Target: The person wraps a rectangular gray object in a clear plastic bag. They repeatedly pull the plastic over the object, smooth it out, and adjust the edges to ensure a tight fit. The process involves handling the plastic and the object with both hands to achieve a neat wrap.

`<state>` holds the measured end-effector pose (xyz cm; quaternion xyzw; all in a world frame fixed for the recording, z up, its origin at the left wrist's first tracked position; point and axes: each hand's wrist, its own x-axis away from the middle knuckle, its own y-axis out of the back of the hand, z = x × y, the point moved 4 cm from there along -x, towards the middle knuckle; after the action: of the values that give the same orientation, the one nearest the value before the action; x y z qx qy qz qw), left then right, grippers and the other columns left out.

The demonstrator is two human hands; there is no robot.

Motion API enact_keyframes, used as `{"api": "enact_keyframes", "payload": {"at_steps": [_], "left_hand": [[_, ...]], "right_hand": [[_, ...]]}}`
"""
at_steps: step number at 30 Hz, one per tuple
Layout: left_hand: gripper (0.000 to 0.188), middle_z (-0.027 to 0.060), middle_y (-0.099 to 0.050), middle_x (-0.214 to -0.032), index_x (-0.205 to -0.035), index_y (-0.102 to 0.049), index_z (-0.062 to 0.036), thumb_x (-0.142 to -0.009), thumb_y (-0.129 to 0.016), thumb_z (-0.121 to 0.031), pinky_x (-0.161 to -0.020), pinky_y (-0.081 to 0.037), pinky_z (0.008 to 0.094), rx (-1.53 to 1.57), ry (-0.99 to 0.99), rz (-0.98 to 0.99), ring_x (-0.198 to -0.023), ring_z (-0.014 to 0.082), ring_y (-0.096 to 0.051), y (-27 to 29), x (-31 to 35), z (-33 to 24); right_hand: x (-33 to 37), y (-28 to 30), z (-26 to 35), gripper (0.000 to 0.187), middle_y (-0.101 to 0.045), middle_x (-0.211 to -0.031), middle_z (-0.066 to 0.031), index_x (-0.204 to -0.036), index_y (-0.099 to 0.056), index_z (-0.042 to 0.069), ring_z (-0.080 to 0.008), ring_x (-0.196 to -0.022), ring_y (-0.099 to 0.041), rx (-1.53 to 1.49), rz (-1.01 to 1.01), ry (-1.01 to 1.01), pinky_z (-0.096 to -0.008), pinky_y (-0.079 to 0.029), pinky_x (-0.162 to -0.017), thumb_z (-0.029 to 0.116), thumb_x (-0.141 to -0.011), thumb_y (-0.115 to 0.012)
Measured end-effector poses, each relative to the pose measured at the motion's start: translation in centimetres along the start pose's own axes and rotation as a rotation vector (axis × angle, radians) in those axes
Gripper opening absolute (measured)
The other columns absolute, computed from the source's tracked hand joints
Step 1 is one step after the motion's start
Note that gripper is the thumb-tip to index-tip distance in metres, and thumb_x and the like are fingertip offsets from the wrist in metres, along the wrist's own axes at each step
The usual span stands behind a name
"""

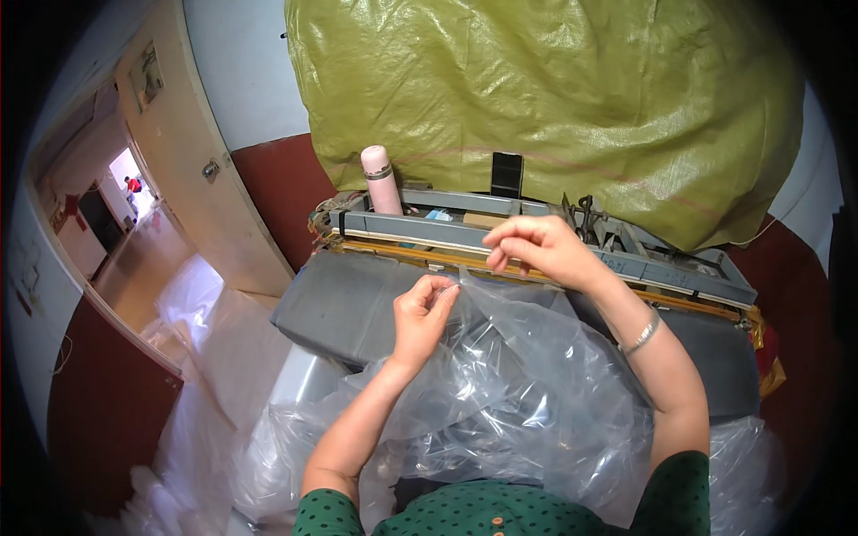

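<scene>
A large crumpled sheet of clear plastic film (536, 375) spreads over my lap and up onto the padded grey top of the bench in front of me. My left hand (423, 317) is closed in a pinch at the film's upper edge, thumb against forefinger. Up and to the right, my right hand (541, 250) hovers in front of the long grey metal frame (420, 223). Its fingers are loosely bent and apart, and no object shows between them. The film's peak lies just below it.
A pink bottle (382, 179) and a dark phone (507, 174) stand along the frame. Behind hangs a yellow-green sheet (554, 98). The grey padded surface (349, 299) lies left. More plastic film (214, 357) piles on the floor by the open door (192, 134).
</scene>
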<state>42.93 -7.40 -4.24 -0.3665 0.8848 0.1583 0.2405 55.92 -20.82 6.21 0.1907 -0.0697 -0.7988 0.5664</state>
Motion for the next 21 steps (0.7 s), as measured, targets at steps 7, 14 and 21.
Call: {"api": "enact_keyframes", "payload": {"at_steps": [7,14,21], "left_hand": [[0.005,-0.0035,-0.053,-0.061,-0.082,-0.06,0.0001,-0.08,-0.061,-0.005,-0.05,-0.036,0.0179,0.016,-0.023,-0.022,-0.057,0.0005,-0.044,0.4,0.3,-0.8],[0.01,0.0057,-0.055,-0.067,-0.078,-0.054,-0.0033,-0.076,-0.062,-0.008,-0.055,-0.042,0.0267,-0.451,-0.26,-0.136,-0.06,0.0111,-0.052,2.3,0.6,-1.3],[0.01,0.0078,-0.058,-0.075,-0.084,-0.055,-0.0028,-0.076,-0.056,-0.009,-0.064,-0.043,0.0275,0.108,0.143,0.538,-0.071,0.0103,-0.053,0.2,4.1,0.7]], "right_hand": [[-2.8,-4.6,-6.4,0.015,-0.064,-0.083,-0.0004,-0.093,-0.065,0.002,-0.0063,-0.075,-0.058,-0.094,0.06,0.026,-0.0203,-0.046,-0.065,0.009,-0.079,-0.064],[-2.6,-7.3,-6.9,0.013,-0.063,-0.082,-0.0056,-0.085,-0.065,0.0,-0.0112,-0.075,-0.057,0.13,-0.05,0.189,-0.0242,-0.045,-0.069,0.011,-0.079,-0.063],[1.2,-5.0,-13.1,0.009,-0.042,-0.064,0.0035,-0.085,-0.049,0.009,-0.0052,-0.053,-0.041,-0.663,-0.477,-0.033,-0.0179,-0.033,-0.043,0.016,-0.091,-0.046]]}}
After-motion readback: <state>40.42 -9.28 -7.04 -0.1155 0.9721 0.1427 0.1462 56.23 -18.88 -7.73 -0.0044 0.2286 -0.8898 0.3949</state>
